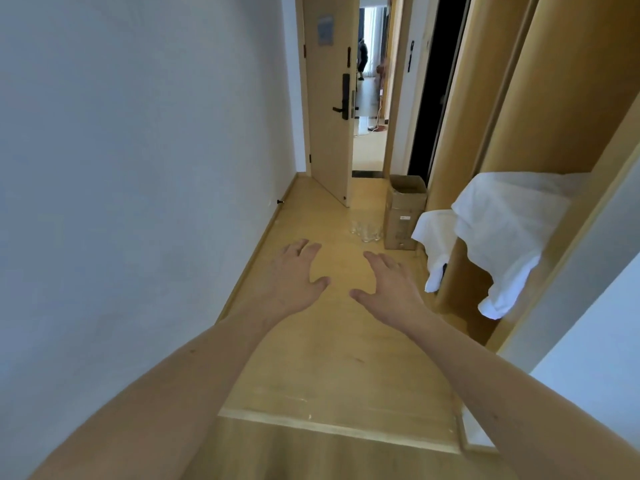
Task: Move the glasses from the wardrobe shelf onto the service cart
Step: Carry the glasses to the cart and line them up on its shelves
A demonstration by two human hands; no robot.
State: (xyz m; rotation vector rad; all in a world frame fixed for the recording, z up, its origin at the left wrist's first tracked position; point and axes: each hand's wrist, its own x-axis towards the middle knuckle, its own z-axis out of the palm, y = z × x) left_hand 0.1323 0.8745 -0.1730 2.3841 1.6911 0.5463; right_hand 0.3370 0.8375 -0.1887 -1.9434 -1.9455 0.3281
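Glasses (366, 231), a small cluster of clear ones, stand on the wooden floor (332, 358) ahead of my hands, just beside a cardboard box (403, 213). I see my left hand (294, 277) stretched forward, palm down, fingers spread and straight, holding nothing. My right hand (389, 287) matches it, also palm down, fingers relaxed and apart, thumb pointing toward the left one, empty. Both hover above the floor, near each other but not touching, and well short of the glasses. To my right, white cloths (498, 233) drape over the edges of wooden wardrobe shelves (460, 271). Past the box, a light wooden door (329, 109) with a black handle stands open onto a further room, where a person (362, 58) is visible far off, too small to make out. A plain white wall (138, 168) runs along my left.
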